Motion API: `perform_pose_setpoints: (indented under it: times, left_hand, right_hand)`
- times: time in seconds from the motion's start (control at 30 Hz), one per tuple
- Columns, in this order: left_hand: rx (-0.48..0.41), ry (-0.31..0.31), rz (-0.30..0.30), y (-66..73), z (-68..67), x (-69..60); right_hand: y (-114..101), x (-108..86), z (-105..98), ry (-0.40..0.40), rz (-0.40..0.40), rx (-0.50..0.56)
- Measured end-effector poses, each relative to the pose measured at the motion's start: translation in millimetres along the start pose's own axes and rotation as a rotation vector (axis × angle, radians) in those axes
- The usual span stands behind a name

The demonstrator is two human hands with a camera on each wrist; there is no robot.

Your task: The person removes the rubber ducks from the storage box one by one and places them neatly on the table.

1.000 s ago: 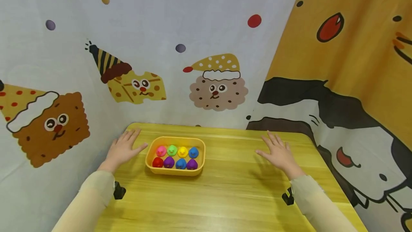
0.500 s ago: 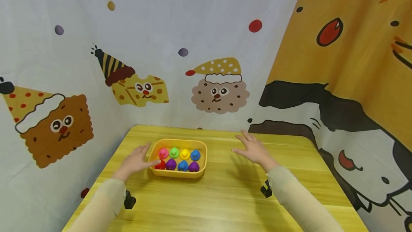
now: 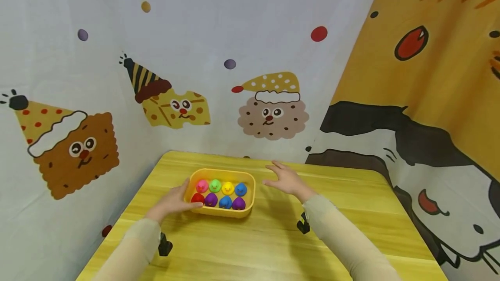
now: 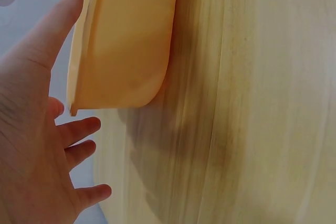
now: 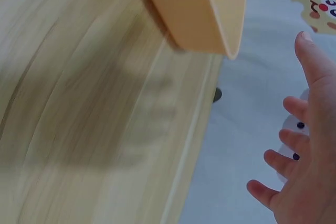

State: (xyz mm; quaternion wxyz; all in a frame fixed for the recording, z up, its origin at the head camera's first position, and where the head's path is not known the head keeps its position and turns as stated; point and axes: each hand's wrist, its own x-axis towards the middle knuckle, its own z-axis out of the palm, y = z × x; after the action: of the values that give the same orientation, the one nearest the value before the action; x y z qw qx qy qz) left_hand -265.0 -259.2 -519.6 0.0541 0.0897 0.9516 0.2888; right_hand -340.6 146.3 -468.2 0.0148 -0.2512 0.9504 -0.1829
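Note:
A yellow-orange plastic basket [image 3: 222,213] sits on the table, holding several small rubber ducks in two rows. The back row has a pink duck [image 3: 202,186], a green duck [image 3: 215,185], a yellow duck [image 3: 228,188] and a blue duck [image 3: 241,189]. In front are red, purple and blue ones. At the basket's left end is my left hand [image 3: 172,203], thumb over the near rim; the left wrist view shows its fingers spread beside the basket wall, not curled round it. My right hand [image 3: 289,180] hovers off the basket's right end, fingers extended, touching nothing.
The wooden table [image 3: 250,250] has its back edge against a white cloth [image 3: 187,12] printed with cartoon faces. A printed orange and black-and-white cloth [image 3: 437,77] hangs along the right side. Each wrist wears a small black device.
Both hands have moved inward toward the basket: the left reaches its left end, and the right comes leftward near its right end. The head view has shifted slightly; the basket stays on the table.

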Motion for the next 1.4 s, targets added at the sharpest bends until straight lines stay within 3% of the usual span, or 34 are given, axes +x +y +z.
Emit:
perform_pose_setpoints:
  times: [0.17, 0.33, 0.83, 1.13, 1.4]
  left_hand:
    - [-0.005, -0.019, -0.001, -2.6, 6.2, 6.0]
    - [-0.03, -0.032, -0.042, -3.6, 10.4, 10.0]
    - [-0.291, -0.093, -0.102, 6.1, 11.0, 3.8]
    - [-0.315, -0.084, -0.098, -3.7, 15.6, 7.6]
    - [-0.326, -0.089, -0.086, -0.2, 14.9, 8.7]
  right_hand:
    - [-12, 13.1, 6, -0.016, -0.022, 0.048]
    - [-25, 21.3, 10, -0.045, -0.033, 0.123]
    - [-43, 41.5, 27, -0.056, 0.025, 0.369]
    - [-52, 52.8, 44, -0.106, 0.123, 0.493]
    - [-53, 58.9, 54, -0.116, 0.137, 0.54]
